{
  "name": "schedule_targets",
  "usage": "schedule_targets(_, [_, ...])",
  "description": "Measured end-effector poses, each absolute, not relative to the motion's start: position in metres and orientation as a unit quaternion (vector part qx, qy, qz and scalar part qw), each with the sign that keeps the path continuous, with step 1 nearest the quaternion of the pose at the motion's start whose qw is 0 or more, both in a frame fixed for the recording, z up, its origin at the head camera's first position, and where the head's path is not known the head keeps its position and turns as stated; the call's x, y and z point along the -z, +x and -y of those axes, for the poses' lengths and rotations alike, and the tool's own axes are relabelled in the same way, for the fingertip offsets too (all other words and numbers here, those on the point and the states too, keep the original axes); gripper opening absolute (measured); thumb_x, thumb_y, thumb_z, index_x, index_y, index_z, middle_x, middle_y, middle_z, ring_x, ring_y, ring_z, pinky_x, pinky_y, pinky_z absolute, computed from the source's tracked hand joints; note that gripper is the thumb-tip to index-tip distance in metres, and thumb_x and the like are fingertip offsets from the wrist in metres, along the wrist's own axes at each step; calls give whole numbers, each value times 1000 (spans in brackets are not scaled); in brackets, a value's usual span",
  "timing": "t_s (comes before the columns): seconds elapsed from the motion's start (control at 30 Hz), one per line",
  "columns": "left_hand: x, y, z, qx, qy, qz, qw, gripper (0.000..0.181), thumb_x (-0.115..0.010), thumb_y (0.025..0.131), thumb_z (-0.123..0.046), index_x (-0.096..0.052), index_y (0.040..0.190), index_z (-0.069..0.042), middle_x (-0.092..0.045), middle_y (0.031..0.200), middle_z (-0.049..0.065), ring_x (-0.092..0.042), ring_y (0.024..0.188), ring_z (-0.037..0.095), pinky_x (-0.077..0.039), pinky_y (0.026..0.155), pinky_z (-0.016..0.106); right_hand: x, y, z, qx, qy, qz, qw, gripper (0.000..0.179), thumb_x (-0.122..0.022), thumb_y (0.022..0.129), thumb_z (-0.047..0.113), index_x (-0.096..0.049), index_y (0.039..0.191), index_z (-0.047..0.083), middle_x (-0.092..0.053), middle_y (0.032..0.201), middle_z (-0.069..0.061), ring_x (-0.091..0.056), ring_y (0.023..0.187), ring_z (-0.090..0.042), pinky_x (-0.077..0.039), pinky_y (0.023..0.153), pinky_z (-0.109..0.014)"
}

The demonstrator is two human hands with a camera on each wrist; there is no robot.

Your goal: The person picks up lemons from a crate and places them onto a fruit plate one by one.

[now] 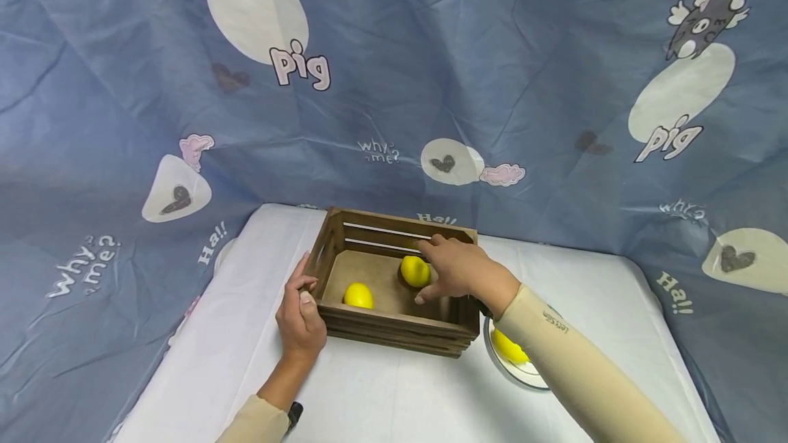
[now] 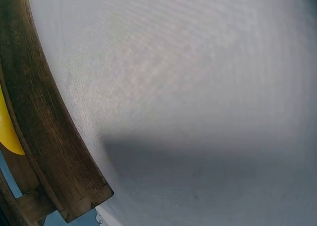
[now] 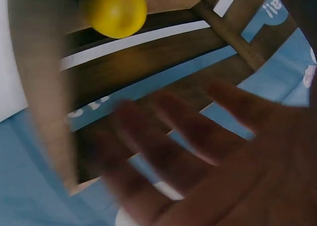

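A brown slatted wooden crate (image 1: 394, 329) stands on the white-covered table. My left hand (image 1: 300, 316) grips its left end near the front corner; the left wrist view shows the crate's rim (image 2: 47, 102) but not the hand. Inside, one lemon (image 1: 358, 296) lies at the front left and another lemon (image 1: 415, 271) farther back, right of the middle. Over the crate's right part is my right hand (image 1: 458, 266), beside the second lemon, thumb and fingers spread apart. In the right wrist view its fingers (image 3: 185, 132) extend, blurred, with nothing between them, and a lemon (image 3: 118, 12) shows beyond.
Right of the crate, a white plate (image 1: 531, 380) with a dark rim holds a yellow lemon (image 1: 509, 346), both partly covered by my right forearm. A blue printed curtain (image 1: 382, 101) hangs behind and along both sides of the white table (image 1: 394, 402).
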State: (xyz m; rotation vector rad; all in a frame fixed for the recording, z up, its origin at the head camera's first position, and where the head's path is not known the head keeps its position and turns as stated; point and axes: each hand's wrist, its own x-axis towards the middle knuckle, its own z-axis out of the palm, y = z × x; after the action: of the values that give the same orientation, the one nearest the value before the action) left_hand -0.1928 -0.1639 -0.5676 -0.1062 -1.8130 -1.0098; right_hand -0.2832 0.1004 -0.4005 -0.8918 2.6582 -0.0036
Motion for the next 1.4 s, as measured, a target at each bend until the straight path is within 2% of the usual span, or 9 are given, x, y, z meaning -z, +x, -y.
schedule_targets(0.07, [568,-193,164,416,-42,755,505,38,-32,103,-21,-58,105,6,-63,145,15,-33,56,4,-50,69,21,402,-289,-91,-13,-299,-934,197,97,-85,78,61,-47,155,18,-58,144,-10,-61,122,-33,-55,86,-54])
schedule_targets(0.17, [567,-192,165,418,-41,757,500,37,-32,102,-20,-58,106,6,-62,146,14,-33,56,4,-49,65,26,408,-298,-78,-16,-286,-932,223,94,-85,78,59,-49,155,18,-61,142,-8,-59,127,-33,-53,92,-55])
schedule_targets(0.4, [567,-192,164,427,-47,756,494,34,-33,99,-15,-58,106,7,-61,146,14,-29,54,2,-51,92,20,430,-314,-59,-5,-272,-929,253,91,-86,81,51,-49,156,15,-63,142,-8,-60,124,-29,-50,102,-53])
schedule_targets(0.5, [567,-193,164,427,-47,758,492,34,-33,99,-14,-58,106,7,-61,147,13,-29,54,3,-52,90,22,439,-320,-57,1,-262,-930,257,86,-87,81,46,-54,151,11,-68,131,-7,-63,113,-25,-52,97,-45])
schedule_targets(0.77, [566,-190,160,424,-40,765,483,32,-32,97,-14,-58,106,4,-61,147,12,-33,56,3,-47,60,26,458,-325,-58,-5,-238,-940,245,68,-88,82,39,-65,138,11,-66,99,0,-59,89,-20,-52,81,-42])
schedule_targets(1.0, [564,-190,159,425,-40,764,484,32,-32,95,-12,-58,105,5,-61,148,10,-41,58,11,-54,74,33,462,-324,-55,-26,-243,-941,233,59,-89,82,36,-68,131,12,-63,92,0,-58,83,-20,-51,75,-42])
schedule_targets(1.1, [564,-191,160,424,-41,762,487,32,-32,96,-12,-58,105,5,-61,148,11,-49,62,17,-51,67,31,465,-326,-54,-38,-244,-941,233,53,-89,81,35,-68,125,13,-63,92,-1,-58,84,-21,-52,76,-43])
schedule_targets(1.23, [564,-191,162,420,-40,761,492,32,-33,96,-12,-58,105,5,-61,147,13,-45,61,15,-44,57,27,469,-329,-51,-47,-246,-940,229,49,-90,78,32,-68,117,14,-63,91,-2,-59,85,-23,-54,78,-46])
schedule_targets(1.4, [563,-190,164,417,-36,764,490,32,-32,96,-13,-58,106,4,-61,147,12,-45,63,12,-46,59,28,477,-331,-48,-61,-250,-937,235,45,-91,77,25,-66,113,11,-62,87,-2,-59,80,-22,-55,76,-44])
